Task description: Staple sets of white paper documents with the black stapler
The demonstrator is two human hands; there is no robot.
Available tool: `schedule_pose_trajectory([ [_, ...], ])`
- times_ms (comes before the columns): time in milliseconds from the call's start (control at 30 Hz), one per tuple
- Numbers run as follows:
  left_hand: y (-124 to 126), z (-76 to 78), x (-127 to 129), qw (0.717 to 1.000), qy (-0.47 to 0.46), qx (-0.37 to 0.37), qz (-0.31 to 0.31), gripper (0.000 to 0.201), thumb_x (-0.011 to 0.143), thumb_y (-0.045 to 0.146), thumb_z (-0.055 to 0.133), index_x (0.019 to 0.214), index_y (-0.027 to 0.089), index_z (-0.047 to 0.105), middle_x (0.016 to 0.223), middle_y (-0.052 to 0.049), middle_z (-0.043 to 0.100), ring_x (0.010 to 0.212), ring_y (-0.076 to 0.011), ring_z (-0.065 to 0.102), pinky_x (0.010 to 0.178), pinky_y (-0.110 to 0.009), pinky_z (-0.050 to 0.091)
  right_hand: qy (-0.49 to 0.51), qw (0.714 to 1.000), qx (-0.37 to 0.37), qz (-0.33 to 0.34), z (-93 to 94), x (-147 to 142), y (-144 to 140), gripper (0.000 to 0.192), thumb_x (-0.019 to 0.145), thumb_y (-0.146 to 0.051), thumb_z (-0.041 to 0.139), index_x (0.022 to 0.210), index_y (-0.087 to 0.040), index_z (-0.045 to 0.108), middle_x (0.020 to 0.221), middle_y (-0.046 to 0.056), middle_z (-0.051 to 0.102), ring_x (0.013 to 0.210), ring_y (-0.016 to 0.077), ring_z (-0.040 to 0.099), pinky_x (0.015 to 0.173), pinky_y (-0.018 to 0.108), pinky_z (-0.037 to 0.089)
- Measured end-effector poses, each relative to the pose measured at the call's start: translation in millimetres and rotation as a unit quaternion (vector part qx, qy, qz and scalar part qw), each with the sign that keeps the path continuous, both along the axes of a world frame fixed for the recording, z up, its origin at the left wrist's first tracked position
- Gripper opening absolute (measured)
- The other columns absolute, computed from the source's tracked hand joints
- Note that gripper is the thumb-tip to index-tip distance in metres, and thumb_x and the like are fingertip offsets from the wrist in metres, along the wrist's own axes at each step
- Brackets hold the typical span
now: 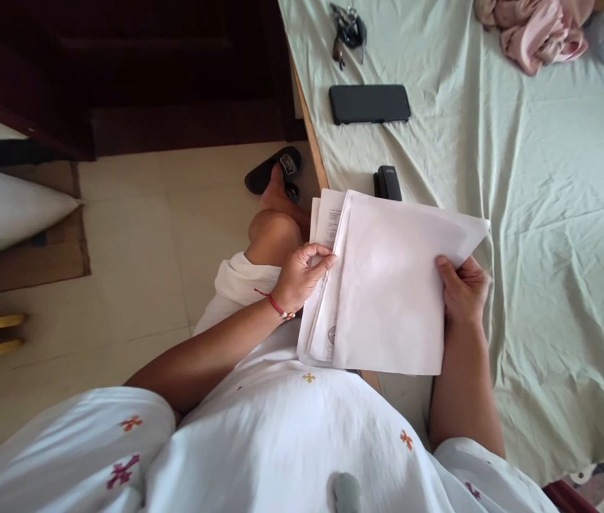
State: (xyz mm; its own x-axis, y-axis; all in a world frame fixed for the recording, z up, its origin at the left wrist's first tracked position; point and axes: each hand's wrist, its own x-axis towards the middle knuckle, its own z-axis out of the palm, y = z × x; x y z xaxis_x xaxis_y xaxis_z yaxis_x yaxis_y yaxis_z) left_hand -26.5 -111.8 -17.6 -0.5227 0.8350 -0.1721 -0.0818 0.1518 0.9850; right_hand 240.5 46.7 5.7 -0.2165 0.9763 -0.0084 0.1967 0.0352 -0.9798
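Both hands hold a stack of white paper sheets (pixel 387 285) above my lap, at the edge of the bed. My left hand (pixel 302 274) grips the stack's left edge, fingers curled over it, with a red thread on the wrist. On the right side my right hand (pixel 462 288) holds the top sheet, thumb on the paper. The top sheet is blank; printed text and a stamp show on the sheets under it at the left. A black stapler (pixel 387 183) lies on the bed just beyond the stack's far edge.
A pale green bedsheet (pixel 548 214) covers the bed at right. On it lie a black phone (pixel 369 104), a bunch of keys (pixel 348 32) and pink cloth (pixel 540 32). My foot in a black sandal (pixel 275 171) rests on the tiled floor. A white sack (pixel 3 210) lies at left.
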Motion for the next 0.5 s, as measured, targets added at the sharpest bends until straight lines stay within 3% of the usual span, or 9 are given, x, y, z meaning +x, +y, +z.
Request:
schedule_pose_trajectory([
  [300,-1.7,3.9,2.9,0.998,-0.055,-0.005,0.015,0.039,0.07,0.052,0.089,0.076,0.02,0.068,0.081,-0.001,0.069,0.086,-0.0196,0.063,0.091,-0.035,0.05,0.008,0.996,0.048,-0.068,1.5,-6.0,3.8,0.039,0.071,-0.049,0.091,0.086,-0.021,0.068,0.074,-0.003,0.064,0.064,0.0103,0.054,0.06,0.025,0.048],
  [500,0.4,8.8,5.5,0.995,-0.099,0.026,0.009,0.048,0.077,0.061,0.083,0.081,0.022,0.056,0.074,0.003,0.053,0.072,-0.0139,0.047,0.074,-0.029,0.042,0.055,0.996,0.037,-0.061,0.9,-4.9,4.8,0.036,0.072,-0.043,0.092,0.078,-0.021,0.065,0.072,-0.003,0.063,0.063,0.0103,0.052,0.062,0.026,0.047],
])
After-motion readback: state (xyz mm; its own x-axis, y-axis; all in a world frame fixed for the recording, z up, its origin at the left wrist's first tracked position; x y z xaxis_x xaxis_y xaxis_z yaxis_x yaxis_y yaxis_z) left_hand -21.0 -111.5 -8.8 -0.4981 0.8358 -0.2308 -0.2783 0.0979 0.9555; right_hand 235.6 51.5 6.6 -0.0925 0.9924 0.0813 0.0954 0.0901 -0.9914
